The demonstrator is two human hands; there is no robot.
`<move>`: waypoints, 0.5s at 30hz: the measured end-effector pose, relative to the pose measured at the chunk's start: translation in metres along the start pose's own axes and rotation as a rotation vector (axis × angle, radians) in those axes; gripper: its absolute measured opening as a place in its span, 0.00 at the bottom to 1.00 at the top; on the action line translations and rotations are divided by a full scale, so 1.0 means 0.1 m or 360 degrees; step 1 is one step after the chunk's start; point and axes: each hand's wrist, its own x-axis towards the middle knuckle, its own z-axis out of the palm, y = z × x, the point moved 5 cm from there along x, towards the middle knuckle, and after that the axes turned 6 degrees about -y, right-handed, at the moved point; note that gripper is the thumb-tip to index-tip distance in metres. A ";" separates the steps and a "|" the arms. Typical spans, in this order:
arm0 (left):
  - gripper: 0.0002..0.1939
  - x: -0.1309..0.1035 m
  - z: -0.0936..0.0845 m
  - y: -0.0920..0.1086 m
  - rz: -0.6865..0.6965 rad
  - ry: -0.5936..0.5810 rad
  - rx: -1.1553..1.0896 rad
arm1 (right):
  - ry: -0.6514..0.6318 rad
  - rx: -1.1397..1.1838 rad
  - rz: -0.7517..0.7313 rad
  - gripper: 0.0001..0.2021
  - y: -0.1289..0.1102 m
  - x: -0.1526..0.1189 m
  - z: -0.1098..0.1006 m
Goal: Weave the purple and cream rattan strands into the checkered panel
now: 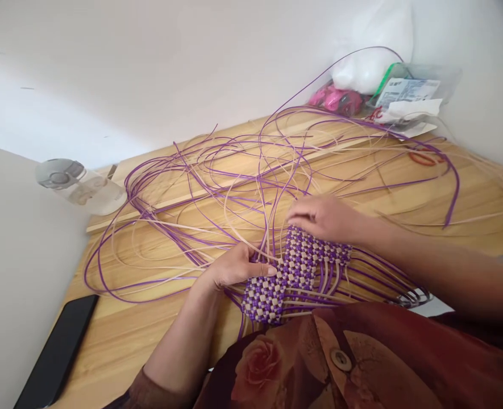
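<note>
A woven piece (301,258) of purple and cream strands lies at the table's front edge, close to the patterned shirt. My left hand (236,266) is closed on its left part, the thumb pressed on the weave. At the upper edge of the piece, my right hand (321,217) has its fingers bent together; what they hold, if anything, is too small to make out. Loose purple and cream strands (149,213) fan out from the weave across the table, and more strands pass under my right forearm.
On the wooden table (119,329), a black phone (59,349) lies at left, below a clear bottle (80,184). Plastic bags (362,71), papers (408,96) and red-handled scissors (424,158) are at the back right. A wall stands behind.
</note>
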 end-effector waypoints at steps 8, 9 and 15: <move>0.19 0.11 0.00 -0.02 0.0264 0.0169 0.0024 | -0.0149 0.0240 0.0184 0.12 -0.40 -0.01 0.40; 0.19 0.11 0.00 -0.01 0.0265 0.0170 0.0021 | -0.0154 0.0264 0.0200 0.12 -0.38 0.00 0.39; 0.19 0.09 -0.01 -0.06 0.0181 0.0103 -0.0124 | -0.0167 0.0245 0.0039 0.11 -0.33 -0.08 0.26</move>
